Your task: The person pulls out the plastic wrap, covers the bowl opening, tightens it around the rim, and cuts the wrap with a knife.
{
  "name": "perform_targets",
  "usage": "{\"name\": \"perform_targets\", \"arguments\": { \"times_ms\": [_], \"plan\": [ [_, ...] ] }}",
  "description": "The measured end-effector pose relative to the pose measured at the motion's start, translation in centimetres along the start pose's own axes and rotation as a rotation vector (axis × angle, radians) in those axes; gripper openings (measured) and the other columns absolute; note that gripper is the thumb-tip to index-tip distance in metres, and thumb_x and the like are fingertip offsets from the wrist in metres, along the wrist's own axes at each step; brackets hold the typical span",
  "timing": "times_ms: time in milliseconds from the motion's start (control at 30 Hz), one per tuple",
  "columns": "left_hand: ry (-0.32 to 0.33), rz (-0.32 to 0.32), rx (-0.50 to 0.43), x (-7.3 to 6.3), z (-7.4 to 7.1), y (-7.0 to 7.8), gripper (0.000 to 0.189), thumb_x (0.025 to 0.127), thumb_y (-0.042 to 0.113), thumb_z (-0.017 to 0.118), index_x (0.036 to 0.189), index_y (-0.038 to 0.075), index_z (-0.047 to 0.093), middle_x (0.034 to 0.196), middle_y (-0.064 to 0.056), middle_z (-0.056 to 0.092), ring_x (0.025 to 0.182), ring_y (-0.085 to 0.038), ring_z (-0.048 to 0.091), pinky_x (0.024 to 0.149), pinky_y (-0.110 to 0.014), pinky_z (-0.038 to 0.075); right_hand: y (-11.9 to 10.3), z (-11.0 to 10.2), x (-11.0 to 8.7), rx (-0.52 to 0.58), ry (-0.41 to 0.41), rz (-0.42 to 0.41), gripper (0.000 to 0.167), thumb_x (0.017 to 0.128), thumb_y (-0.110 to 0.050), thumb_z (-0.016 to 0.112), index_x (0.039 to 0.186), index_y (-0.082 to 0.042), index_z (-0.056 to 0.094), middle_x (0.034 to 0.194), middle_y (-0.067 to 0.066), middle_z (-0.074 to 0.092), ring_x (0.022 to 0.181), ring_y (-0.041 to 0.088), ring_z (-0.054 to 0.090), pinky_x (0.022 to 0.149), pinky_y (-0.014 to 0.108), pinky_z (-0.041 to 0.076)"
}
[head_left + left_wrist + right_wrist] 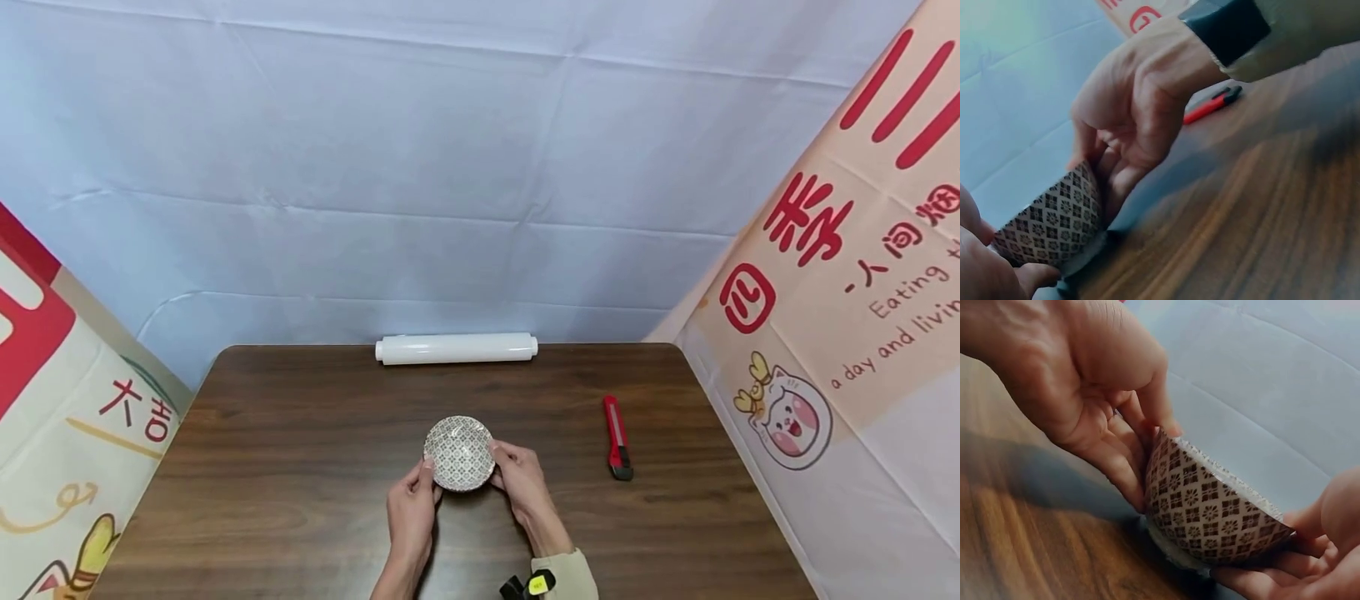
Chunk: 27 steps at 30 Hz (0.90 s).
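A small round bowl (460,454), covered in a dark floral diamond pattern on white, is held between both hands just above the wooden table. My left hand (411,512) pinches its left rim, thumb on top and fingers beneath. On the opposite side, my right hand (523,485) grips the rim the same way. The wrist views show the patterned outer wall of the bowl (1054,222) tilted, with its pale foot (1175,551) low over the tabletop. In the right wrist view, the fingers of the left hand (1100,394) spread along the bowl's side.
A white roll (456,348) lies along the table's back edge. To the right rests a red utility knife (617,437) with a black end. Pale cloth (405,183) hangs behind the brown table (300,467), and printed banners (862,275) flank both sides.
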<state>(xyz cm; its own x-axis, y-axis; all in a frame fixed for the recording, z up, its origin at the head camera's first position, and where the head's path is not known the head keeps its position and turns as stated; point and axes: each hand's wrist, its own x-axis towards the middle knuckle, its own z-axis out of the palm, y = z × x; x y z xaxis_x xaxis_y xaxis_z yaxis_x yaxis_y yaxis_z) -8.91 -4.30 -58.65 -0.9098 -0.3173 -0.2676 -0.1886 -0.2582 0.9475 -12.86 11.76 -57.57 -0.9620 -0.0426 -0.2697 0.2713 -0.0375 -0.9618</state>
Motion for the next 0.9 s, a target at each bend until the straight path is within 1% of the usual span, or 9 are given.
{"name": "perform_targets", "arguments": {
  "times_ms": [167, 267, 400, 500, 567, 633, 700, 800, 900],
  "plan": [
    [-0.001, -0.012, -0.025, 0.4, 0.0, 0.4, 0.044, 0.111, 0.015, 0.052, 0.139, -0.019, 0.053, 0.152, -0.04, 0.045, 0.139, -0.048, 0.05, 0.104, -0.047, 0.054, -0.4, 0.1, 0.0, -0.023, 0.031, 0.0, 0.041, 0.109, -0.014, 0.054, 0.135, 0.017, 0.06, 0.14, 0.036, 0.061, 0.114, 0.021, 0.069, 0.088, 0.027, 0.062],
    [0.002, -0.034, -0.044, 0.6, -0.1, 0.5, 0.044, 0.11, 0.015, 0.053, 0.139, -0.019, 0.053, 0.152, -0.04, 0.045, 0.138, -0.047, 0.051, 0.103, -0.047, 0.055, -0.5, 0.1, -0.1, -0.034, 0.043, -0.005, 0.039, 0.108, -0.012, 0.055, 0.133, 0.018, 0.062, 0.141, 0.037, 0.06, 0.118, 0.024, 0.068, 0.09, 0.032, 0.063],
    [0.044, -0.062, -0.054, 1.1, -0.2, 0.7, 0.043, 0.107, 0.017, 0.061, 0.137, -0.014, 0.06, 0.148, -0.035, 0.054, 0.133, -0.041, 0.059, 0.097, -0.037, 0.06, -0.5, 0.2, -0.4, -0.012, 0.052, -0.018, 0.038, 0.108, -0.011, 0.056, 0.132, 0.018, 0.063, 0.136, 0.037, 0.062, 0.117, 0.029, 0.07, 0.091, 0.036, 0.064],
    [0.085, -0.065, -0.038, 1.5, -0.2, 0.7, 0.041, 0.105, 0.02, 0.066, 0.133, -0.01, 0.066, 0.141, -0.031, 0.062, 0.127, -0.034, 0.064, 0.088, -0.027, 0.063, -0.6, 0.2, -0.5, 0.009, 0.063, -0.036, 0.038, 0.106, -0.011, 0.061, 0.131, 0.018, 0.063, 0.128, 0.037, 0.067, 0.107, 0.028, 0.075, 0.086, 0.033, 0.065],
    [0.101, -0.071, -0.022, 1.6, -0.3, 0.6, 0.041, 0.104, 0.023, 0.068, 0.132, -0.007, 0.068, 0.138, -0.029, 0.065, 0.125, -0.031, 0.066, 0.086, -0.022, 0.062, -0.7, 0.2, -0.5, 0.009, 0.085, -0.032, 0.038, 0.104, -0.012, 0.066, 0.129, 0.017, 0.065, 0.121, 0.034, 0.071, 0.098, 0.023, 0.077, 0.082, 0.031, 0.066],
    [0.09, -0.076, -0.022, 1.6, -0.4, 0.5, 0.044, 0.105, 0.027, 0.066, 0.133, -0.008, 0.067, 0.139, -0.029, 0.064, 0.127, -0.031, 0.065, 0.089, -0.023, 0.062, -0.8, 0.0, -0.5, -0.027, 0.11, -0.022, 0.038, 0.101, -0.016, 0.071, 0.125, 0.015, 0.069, 0.114, 0.03, 0.076, 0.088, 0.019, 0.078, 0.079, 0.031, 0.066],
    [0.068, -0.092, -0.026, 1.5, -0.6, 0.3, 0.05, 0.107, 0.031, 0.063, 0.136, -0.009, 0.064, 0.14, -0.03, 0.063, 0.128, -0.034, 0.065, 0.094, -0.027, 0.061, -0.7, -0.3, -0.4, -0.077, 0.124, -0.007, 0.04, 0.1, -0.024, 0.074, 0.121, 0.011, 0.071, 0.111, 0.025, 0.078, 0.085, 0.016, 0.076, 0.079, 0.033, 0.067],
    [0.032, -0.113, -0.029, 1.0, -1.0, 0.3, 0.06, 0.109, 0.038, 0.058, 0.139, -0.015, 0.058, 0.137, -0.034, 0.063, 0.125, -0.039, 0.066, 0.094, -0.034, 0.062, -0.7, -0.6, 0.0, -0.16, 0.11, 0.008, 0.049, 0.1, -0.04, 0.073, 0.123, 0.004, 0.073, 0.117, 0.019, 0.078, 0.094, 0.015, 0.074, 0.083, 0.034, 0.066],
    [-0.077, -0.167, -0.027, 0.5, -1.5, 0.5, 0.07, 0.11, 0.041, 0.054, 0.142, -0.021, 0.049, 0.131, -0.039, 0.064, 0.115, -0.042, 0.072, 0.089, -0.038, 0.065, -0.8, -0.8, 0.9, -0.237, 0.09, -0.006, 0.059, 0.101, -0.053, 0.067, 0.13, -0.002, 0.071, 0.128, 0.016, 0.075, 0.113, 0.02, 0.071, 0.094, 0.038, 0.063]
  ]
}}
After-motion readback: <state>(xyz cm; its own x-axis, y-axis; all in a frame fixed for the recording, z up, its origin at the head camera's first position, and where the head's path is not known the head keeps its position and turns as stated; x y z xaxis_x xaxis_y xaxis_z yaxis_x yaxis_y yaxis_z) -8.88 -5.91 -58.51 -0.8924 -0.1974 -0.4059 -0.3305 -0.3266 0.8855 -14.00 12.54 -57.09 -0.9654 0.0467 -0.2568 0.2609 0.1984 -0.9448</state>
